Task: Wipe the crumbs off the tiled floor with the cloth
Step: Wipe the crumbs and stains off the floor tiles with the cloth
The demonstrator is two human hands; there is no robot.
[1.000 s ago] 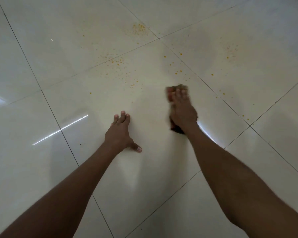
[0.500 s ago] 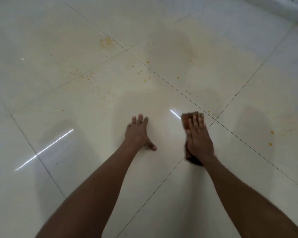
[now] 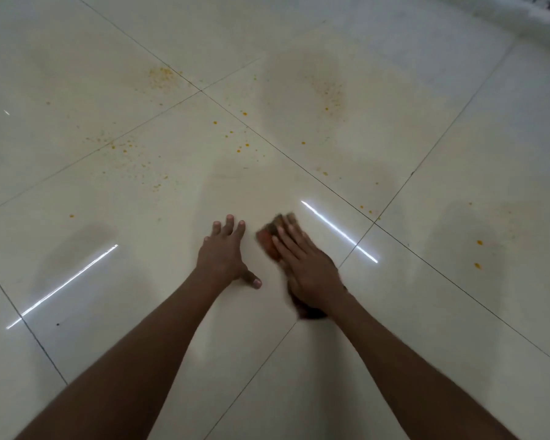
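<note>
Tiled floor: large, glossy, cream-white square tiles with thin dark grout lines; bright streak reflections at lower left and right of centre.

Far left: a few stray orange specks on bare tile. Upper left: crumbs in a dense, fine, yellow-orange patch just left of a four-tile grout crossing. A second loose scatter lies below it, along and under the diagonal grout line.

Centre: left hand rests flat on the tile, palm down, fingers straight and slightly spread, thumb angled out to the right. Grip apart, holding nothing. Forearm runs down to the lower-left edge.

Just beside it, right of centre: right hand presses flat on the cloth, fingers straight and laid over it; grip not curled round it. The cloth is a reddish-brown, soft, folded wad, blurred; one end shows past the fingertips, a darker end shows under the wrist, near a grout line.

Ahead of both hands: isolated larger orange crumbs on either side of the diagonal grout line, well apart from the cloth.

Right: a faint dusty smear of fine specks on the upper tile; two orange crumbs at far right. Top-right corner: a pale raised edge bounds the floor.
</note>
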